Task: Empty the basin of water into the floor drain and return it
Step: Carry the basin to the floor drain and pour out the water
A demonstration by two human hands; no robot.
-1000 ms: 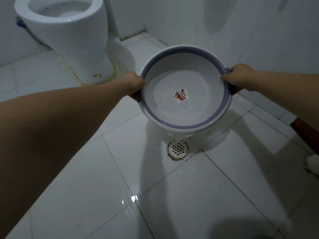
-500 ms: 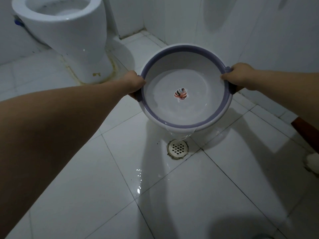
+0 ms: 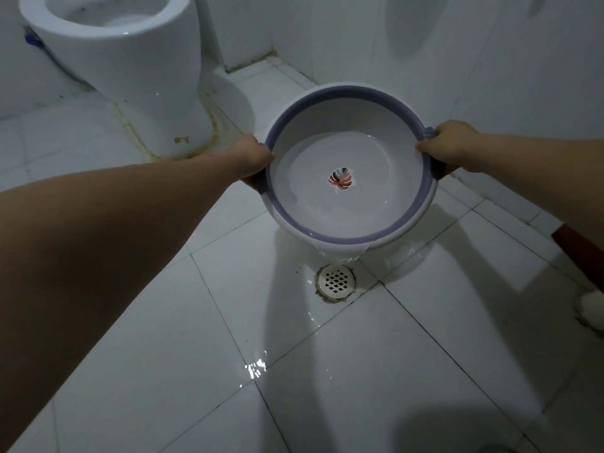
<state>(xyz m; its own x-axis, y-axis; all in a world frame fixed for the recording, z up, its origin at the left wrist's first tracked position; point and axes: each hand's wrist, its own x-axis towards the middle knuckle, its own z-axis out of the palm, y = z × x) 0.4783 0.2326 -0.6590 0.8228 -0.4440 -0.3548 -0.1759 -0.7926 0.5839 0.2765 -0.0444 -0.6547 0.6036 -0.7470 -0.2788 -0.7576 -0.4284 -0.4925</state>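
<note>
A round white basin (image 3: 346, 103) with a purple rim and a leaf print in its middle hangs above the tiled floor, tilted toward me. My left hand (image 3: 253, 156) grips its left handle and my right hand (image 3: 446, 147) grips its right handle. Water lies in the basin's near half and spills over the near rim in a thin sheet. The stream falls just beyond the round metal floor drain (image 3: 336, 280), which sits directly below the near rim.
A white toilet (image 3: 130, 67) stands at the back left. White tiled walls close the back and right. A wet patch (image 3: 256, 367) shines on the floor near me. A reddish-brown handle (image 3: 578, 250) with something white below it lies at the right edge.
The basin has tipped further toward me and the spill over its near rim has grown. More water has spread and glistens on the floor tiles near the drain.
</note>
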